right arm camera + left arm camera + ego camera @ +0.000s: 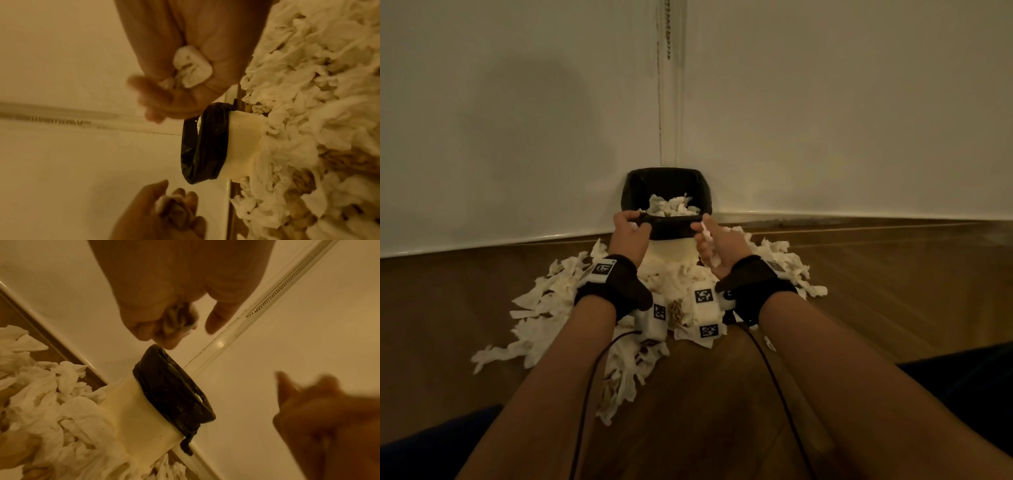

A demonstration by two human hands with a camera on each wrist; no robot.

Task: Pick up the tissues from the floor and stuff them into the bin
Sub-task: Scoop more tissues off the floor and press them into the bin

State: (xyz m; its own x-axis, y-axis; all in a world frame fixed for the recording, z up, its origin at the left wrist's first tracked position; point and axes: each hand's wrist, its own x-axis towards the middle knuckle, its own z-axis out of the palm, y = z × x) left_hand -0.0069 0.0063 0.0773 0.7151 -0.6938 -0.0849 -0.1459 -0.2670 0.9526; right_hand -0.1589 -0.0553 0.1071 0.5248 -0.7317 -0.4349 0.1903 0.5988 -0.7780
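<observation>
A cream bin (pixel 671 251) with a black liner (pixel 669 230) stands in the wall corner, with crumpled tissues (pixel 671 205) inside. My left hand (pixel 629 222) is at the liner's front left rim and grips a small tissue wad (pixel 177 321). My right hand (pixel 705 240) is at the front right rim, fingers curled round a white tissue wad (pixel 192 71). A big heap of white tissues (pixel 551 301) covers the floor around the bin's base and under my wrists.
White walls (pixel 517 137) meet right behind the bin, with a skirting edge along the wooden floor (pixel 876 291). A bead chain (pixel 667 31) hangs in the corner above. Cables (pixel 592 377) trail from both wrist units. Dark fabric (pixel 962 383) lies at the lower right.
</observation>
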